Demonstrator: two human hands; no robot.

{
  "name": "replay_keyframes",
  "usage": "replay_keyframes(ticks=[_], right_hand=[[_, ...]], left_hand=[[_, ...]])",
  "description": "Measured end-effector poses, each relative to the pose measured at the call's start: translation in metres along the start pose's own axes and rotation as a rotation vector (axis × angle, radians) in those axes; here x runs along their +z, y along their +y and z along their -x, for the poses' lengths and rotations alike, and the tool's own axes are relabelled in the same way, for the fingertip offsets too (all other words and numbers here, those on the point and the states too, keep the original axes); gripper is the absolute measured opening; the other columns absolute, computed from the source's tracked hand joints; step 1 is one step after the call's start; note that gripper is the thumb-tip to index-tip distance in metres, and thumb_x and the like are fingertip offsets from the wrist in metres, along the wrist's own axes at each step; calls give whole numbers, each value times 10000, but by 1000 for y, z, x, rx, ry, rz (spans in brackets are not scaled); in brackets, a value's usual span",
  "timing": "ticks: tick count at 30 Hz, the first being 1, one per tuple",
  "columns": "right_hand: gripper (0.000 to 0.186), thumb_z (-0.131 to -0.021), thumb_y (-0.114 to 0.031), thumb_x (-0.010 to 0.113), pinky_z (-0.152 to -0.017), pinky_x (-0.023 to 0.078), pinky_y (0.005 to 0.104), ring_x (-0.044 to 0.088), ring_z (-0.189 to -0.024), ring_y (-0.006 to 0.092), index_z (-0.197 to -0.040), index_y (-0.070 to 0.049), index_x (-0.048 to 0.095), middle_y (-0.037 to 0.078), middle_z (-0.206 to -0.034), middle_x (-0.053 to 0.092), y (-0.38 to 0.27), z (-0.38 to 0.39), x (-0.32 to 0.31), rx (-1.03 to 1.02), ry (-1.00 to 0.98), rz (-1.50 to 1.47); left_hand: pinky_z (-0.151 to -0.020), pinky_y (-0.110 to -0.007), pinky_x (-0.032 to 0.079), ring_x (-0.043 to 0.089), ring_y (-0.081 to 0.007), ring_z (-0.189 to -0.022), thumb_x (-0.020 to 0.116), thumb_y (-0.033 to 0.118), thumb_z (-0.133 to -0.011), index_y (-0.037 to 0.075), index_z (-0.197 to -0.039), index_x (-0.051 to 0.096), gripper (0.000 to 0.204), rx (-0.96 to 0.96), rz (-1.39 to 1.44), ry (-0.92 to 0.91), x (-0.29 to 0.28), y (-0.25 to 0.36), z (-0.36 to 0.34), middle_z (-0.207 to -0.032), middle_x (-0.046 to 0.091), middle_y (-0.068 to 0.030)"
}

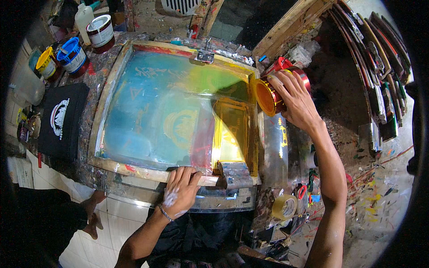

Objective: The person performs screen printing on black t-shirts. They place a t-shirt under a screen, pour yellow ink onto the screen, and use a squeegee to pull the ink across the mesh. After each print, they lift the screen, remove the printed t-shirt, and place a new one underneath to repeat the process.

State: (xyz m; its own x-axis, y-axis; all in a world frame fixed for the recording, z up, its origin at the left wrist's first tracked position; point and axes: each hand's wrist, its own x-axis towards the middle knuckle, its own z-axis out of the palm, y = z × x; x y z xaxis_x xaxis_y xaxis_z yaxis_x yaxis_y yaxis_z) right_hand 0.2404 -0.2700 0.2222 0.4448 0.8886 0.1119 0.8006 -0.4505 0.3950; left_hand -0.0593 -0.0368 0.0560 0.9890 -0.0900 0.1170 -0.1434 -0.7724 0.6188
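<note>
A silk-screen printing frame [100,147] of wood with blue-green mesh lies in front of me. My left hand [181,192], smeared with white, rests its fingers across the frame's near rail. My right hand [292,96] grips a dark red ink can [305,77] from above. The can is tipped on its side, its yellow-coated mouth facing the frame's right rail. Yellow ink [232,147] covers the mesh's lower right part. What looks like a squeegee [236,174] leans over the near rail at that corner. A metal hinge clamp [205,55] sits at the far rail.
Left of the frame lies a black printed cloth [63,120]. Behind it stand a yellow tub [46,64], a blue-rimmed tub [72,56], a white-rimmed can [100,35] and a bottle [84,18]. A tape roll [284,207] is near right; stacked boards [380,58] stand far right. Someone's foot [93,210] shows lower left.
</note>
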Motion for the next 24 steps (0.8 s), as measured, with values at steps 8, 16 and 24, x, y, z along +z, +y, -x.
replay_keyframes(ticks=[8, 16, 24], right_hand=[[1027, -551, -41, 830, -1255, 269, 512, 383, -1447, 375, -1494, -100, 425, 151, -1510, 458, 1, -6, 3, -12, 5, -23], [1008, -575, -57, 842, -1261, 258, 515, 373, -1457, 370, -1492, -104, 426, 150, -1523, 448, 1, -9, 6, -17, 8, -30], [830, -733, -55, 718, -1264, 227, 533, 360, -1478, 354, -1509, -100, 429, 169, -1527, 446, 1, -10, 9, -33, -18, 22]], left_hand=[[-960, -442, 404, 531, -325, -1127, 711, 120, -863, 37, -1232, 615, 390, 16, 11, 14, 0, -2, 0, -1162, 570, -130], [-957, -445, 402, 530, -323, -1125, 726, 125, -851, 33, -1246, 612, 421, 29, 2, 23, 2, -3, 1, -1158, 570, -130], [-950, -436, 407, 534, -314, -1116, 734, 124, -841, 34, -1242, 616, 427, 26, 3, 26, 0, -2, 0, -1152, 572, -124]])
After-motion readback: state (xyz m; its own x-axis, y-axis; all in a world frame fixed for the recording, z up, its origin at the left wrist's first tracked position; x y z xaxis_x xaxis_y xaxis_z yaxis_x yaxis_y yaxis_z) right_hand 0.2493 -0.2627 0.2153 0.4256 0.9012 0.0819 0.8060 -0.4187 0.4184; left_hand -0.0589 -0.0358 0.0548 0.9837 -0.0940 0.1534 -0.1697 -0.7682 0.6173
